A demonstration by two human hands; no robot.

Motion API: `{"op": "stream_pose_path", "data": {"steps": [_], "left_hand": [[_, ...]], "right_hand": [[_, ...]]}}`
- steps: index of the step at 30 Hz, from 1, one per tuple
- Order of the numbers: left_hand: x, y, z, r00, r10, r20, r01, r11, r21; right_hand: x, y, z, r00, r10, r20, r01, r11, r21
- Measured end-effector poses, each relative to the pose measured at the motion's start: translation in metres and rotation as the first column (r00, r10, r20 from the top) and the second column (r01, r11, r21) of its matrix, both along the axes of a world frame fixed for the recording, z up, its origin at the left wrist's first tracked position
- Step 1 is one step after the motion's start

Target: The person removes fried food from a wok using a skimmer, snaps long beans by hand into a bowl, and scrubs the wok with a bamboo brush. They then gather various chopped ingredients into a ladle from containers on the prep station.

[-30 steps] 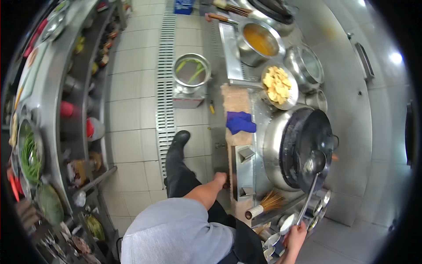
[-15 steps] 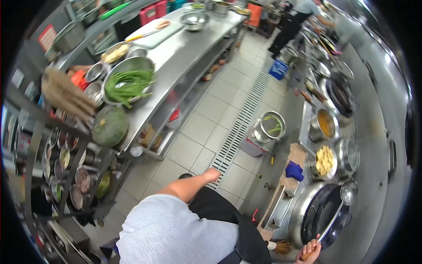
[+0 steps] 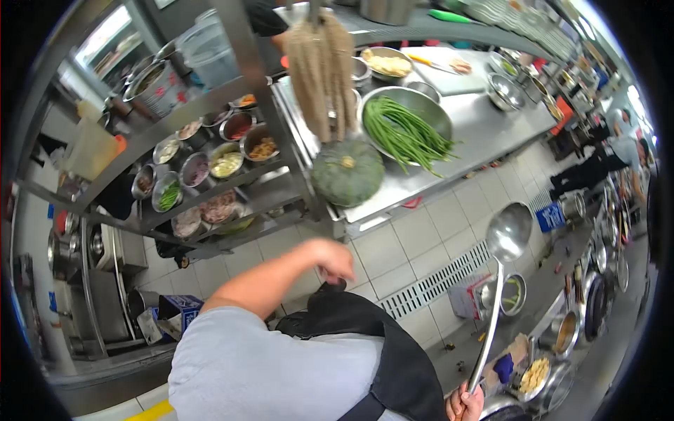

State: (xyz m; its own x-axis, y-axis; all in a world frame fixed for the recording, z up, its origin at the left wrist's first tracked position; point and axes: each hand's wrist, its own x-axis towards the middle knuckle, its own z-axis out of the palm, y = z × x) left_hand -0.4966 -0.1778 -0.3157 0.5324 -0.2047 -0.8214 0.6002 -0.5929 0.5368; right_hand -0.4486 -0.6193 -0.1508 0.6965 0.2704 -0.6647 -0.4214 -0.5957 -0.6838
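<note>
My right hand grips the handle of a long metal ladle at the lower right, its bowl raised above the floor drain. Out in front of my body hangs my left hand, fingers curled and blurred, so whether it holds anything cannot be made out. Beyond it, a green pumpkin sits on the counter corner beside a metal bowl of long green beans. Small metal pots of chopped ingredients stand on the rack to the left.
A steel counter crosses the top, bearing a white cutting board. The stove side at lower right has a pot of yellow slices. A pot on a box stands on the floor. Other people are at the far right.
The view has turned left from the stove toward the counter and rack. The ladle has been lifted away from the wok. My left hand has moved off the stove edge and swung forward.
</note>
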Motion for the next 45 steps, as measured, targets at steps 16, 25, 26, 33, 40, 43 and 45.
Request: {"op": "stream_pose_path", "data": {"steps": [16,25,26,33,40,43,45], "left_hand": [[-0.042,0.285,0.017,0.906,0.07,0.416,-0.381,0.56,0.736],[-0.043,0.303,0.016,0.795,0.078,0.601,-0.552,0.504,0.665],[-0.047,0.306,0.016,0.751,0.128,0.648,-0.605,0.528,0.596],[-0.08,0.299,0.042,0.447,0.503,0.74,-0.855,0.483,0.188],[-0.103,0.22,0.063,0.614,0.275,0.74,-0.587,0.786,0.194],[-0.104,0.218,0.071,0.597,0.265,0.758,-0.647,0.717,0.259],[-0.107,0.222,0.087,0.565,0.311,0.764,-0.686,0.692,0.226]], "right_hand": [[0.016,0.186,0.023,0.717,0.529,-0.453,-0.496,0.845,0.201],[0.022,0.241,-0.028,0.571,0.535,-0.623,-0.431,0.841,0.328],[0.02,0.248,-0.027,0.578,0.517,-0.631,-0.427,0.851,0.306],[0.022,0.275,-0.035,0.531,0.545,-0.649,-0.437,0.832,0.342],[0.019,0.291,-0.031,0.51,0.568,-0.647,-0.453,0.816,0.359],[0.021,0.291,-0.031,0.499,0.573,-0.65,-0.452,0.812,0.369],[0.022,0.29,-0.029,0.501,0.57,-0.651,-0.454,0.813,0.363]]}}
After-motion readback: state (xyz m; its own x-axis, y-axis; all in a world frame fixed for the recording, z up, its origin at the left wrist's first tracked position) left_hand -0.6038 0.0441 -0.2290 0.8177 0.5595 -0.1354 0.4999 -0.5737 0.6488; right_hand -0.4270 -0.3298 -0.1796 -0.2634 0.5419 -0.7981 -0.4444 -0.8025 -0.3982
